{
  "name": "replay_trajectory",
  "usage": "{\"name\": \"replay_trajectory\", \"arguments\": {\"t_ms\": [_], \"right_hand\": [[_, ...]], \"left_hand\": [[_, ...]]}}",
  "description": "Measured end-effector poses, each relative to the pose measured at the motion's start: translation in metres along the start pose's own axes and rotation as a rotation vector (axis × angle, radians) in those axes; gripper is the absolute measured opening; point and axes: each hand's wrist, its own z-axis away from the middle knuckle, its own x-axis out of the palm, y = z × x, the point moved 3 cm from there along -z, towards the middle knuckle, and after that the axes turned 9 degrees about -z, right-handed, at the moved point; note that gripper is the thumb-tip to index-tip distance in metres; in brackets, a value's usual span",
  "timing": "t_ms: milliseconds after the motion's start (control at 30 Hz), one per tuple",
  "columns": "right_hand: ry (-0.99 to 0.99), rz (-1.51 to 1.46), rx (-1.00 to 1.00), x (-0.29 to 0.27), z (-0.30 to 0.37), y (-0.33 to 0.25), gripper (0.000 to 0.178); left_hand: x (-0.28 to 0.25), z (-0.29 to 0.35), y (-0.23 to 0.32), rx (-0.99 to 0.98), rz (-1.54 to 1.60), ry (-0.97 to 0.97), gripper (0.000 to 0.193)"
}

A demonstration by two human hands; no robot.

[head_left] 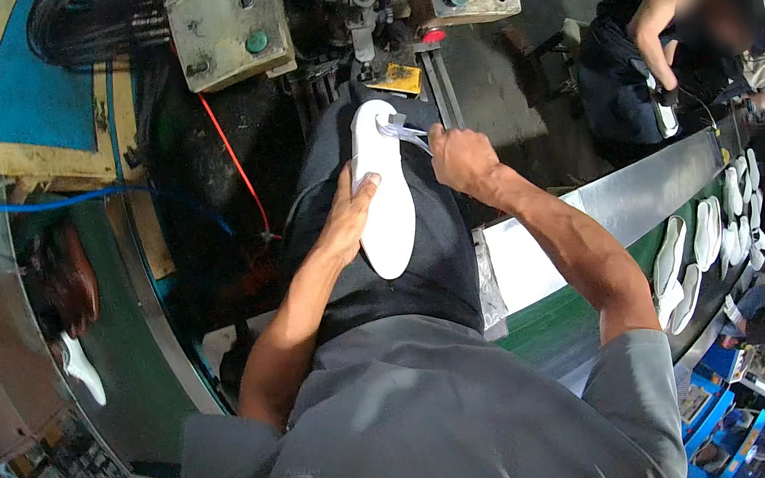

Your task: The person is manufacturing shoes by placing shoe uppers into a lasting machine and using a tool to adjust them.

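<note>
Fingers of the left hand (pixel 346 220) clasp a white shoe (pixel 386 203) pointing lengthwise ahead, its far end just left of the right hand (pixel 467 160), whose fingers clench pale strands (pixel 404 129).

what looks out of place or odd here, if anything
Nothing looks clearly spilled or damaged. The one slightly odd thing is the red cord, running down on its own left of the person's legs, apart from the bundled black cables. The white shoe in the left hand looks intact on the side showing.

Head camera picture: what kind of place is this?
Probably a shoe factory: white shoe-shaped pieces line a long green belt, and a grimy pale metal box bears a round green button.
</note>
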Motion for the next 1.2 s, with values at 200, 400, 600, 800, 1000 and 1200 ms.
{"name": "replay_trajectory", "arguments": {"t_ms": [200,400,600,800,1000,1200], "right_hand": [[0.322,-0.346,-0.106,-0.059,-0.002,-0.039,0.031],[0.129,-0.222,-0.038,-0.048,-0.026,-0.02,0.026],[0.293,-0.447,0.128,0.009,0.006,-0.032,0.028],[0.299,-0.525,0.055,-0.029,-0.002,-0.033,0.029],[0.071,-0.199,-0.008,-0.031,-0.015,-0.031,0.021],[-0.01,0.02,-0.015,-0.005,-0.038,-0.015,0.026]], "left_hand": [[-0.007,0.002,0.006,0.024,0.072,-0.045,0.075],[-0.015,0.01,0.013,-0.148,0.298,-0.071,0.074],[-0.023,0.0,-0.003,-0.183,0.503,-0.175,0.071],[-0.024,0.004,0.007,-0.147,0.422,-0.124,0.073],[-0.007,0.005,0.005,-0.09,0.159,-0.019,0.083],[0.003,-0.001,0.016,-0.105,0.161,-0.107,0.091]]}}
